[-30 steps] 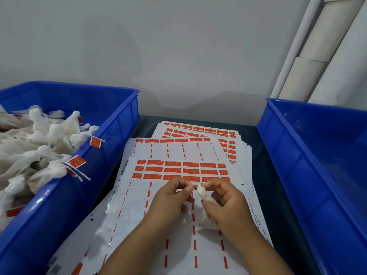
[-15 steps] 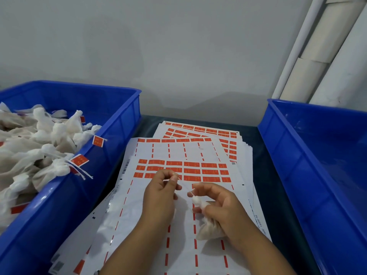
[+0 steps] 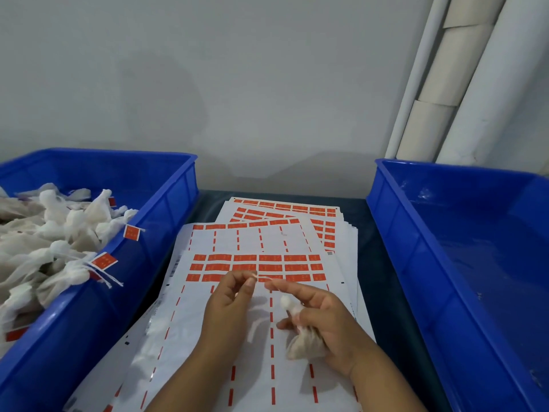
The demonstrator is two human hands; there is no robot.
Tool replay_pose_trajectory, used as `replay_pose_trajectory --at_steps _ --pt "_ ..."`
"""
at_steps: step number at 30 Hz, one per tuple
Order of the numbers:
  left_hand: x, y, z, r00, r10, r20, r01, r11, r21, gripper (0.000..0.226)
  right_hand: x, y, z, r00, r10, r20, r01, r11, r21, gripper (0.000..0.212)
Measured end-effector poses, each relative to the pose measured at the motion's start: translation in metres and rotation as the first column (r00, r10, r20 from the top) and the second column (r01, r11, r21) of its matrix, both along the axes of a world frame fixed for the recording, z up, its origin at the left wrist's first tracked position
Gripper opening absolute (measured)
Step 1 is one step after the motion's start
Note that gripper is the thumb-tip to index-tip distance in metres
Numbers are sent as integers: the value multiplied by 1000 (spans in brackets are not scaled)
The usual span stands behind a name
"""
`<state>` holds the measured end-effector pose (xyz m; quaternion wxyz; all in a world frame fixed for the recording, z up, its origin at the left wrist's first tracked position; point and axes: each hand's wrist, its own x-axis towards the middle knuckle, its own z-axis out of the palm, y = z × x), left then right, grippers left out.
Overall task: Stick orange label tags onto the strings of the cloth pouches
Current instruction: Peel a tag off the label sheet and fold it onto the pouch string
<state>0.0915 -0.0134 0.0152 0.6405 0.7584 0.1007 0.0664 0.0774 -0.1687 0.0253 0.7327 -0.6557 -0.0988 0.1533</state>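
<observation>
Above the white sheets of orange rectangular label stickers (image 3: 255, 267), the right hand (image 3: 323, 322) grips a small white cloth pouch (image 3: 303, 341) under its curled fingers. Its thin white string (image 3: 269, 278) stretches from the right fingertips to the left hand (image 3: 230, 298), which pinches the string's end.

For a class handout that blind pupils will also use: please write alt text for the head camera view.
Two hands stretch a cloth pouch's white string above sheets of orange label stickers: the left hand pinches its end, the right hand grips the pouch. A blue bin at left holds tagged pouches.
</observation>
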Motion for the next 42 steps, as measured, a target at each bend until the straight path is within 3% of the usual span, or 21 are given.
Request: replay_pose_trajectory --at_steps 2,3,5,7,8,9,13,15,16,20,22,24,28,36,42 --pt "-1 -3 0 989 -119 -84 133 972 191 25 1 -6 0 998 -66 -22 67 995 71 45" --pt "-2 -5 -1 968 -195 -159 238 915 327 41 2 -10 1 994 -103 -36 107 988 114 45" --pt "-6 -10 -4 902 -309 -301 431 662 613 66 3 -17 5 984 -170 -58 179 964 198 43" --pt "-10 -11 -9 848 -379 -370 490 297 820 75 3 -24 8 972 -229 -57 236 942 239 34" --pt "-11 -8 -10 827 -398 -398 497 186 848 77 3 -27 10 964 -257 -61 264 933 245 27" --pt "-11 -5 -8 808 -400 -434 521 138 842 78 4 -31 11 957 -280 -72 289 925 247 25" --pt "-8 8 6 730 -391 -560 635 89 767 80 10 -40 12 920 -355 -166 389 878 279 23" --pt "-3 7 18 734 -378 -564 631 74 772 78 13 -41 11 892 -404 -204 449 845 290 21" --pt "2 4 24 758 -367 -540 614 120 780 71 14 -41 10 878 -430 -209 475 832 285 19" --pt "28 -29 31 913 -280 -297 404 507 762 37 17 -44 6 850 -462 -254 524 791 315 13" --pt "38 -49 25 952 -234 -196 301 611 732 37 18 -46 3 844 -450 -291 533 766 360 16" --pt "43 -66 15 960 -237 -148 270 651 710 42 19 -49 0 842 -440 -311 536 746 395 19" --pt "46 -75 -8 951 -279 -134 283 608 742 52 23 -52 -2 841 -437 -319 539 728 424 15" --pt "53 -66 -24 913 -374 -163 312 385 868 60 31 -49 -6 841 -409 -355 537 709 456 23" --pt "53 -63 -23 898 -401 -180 330 344 879 58 31 -49 -8 833 -413 -368 548 705 450 24"
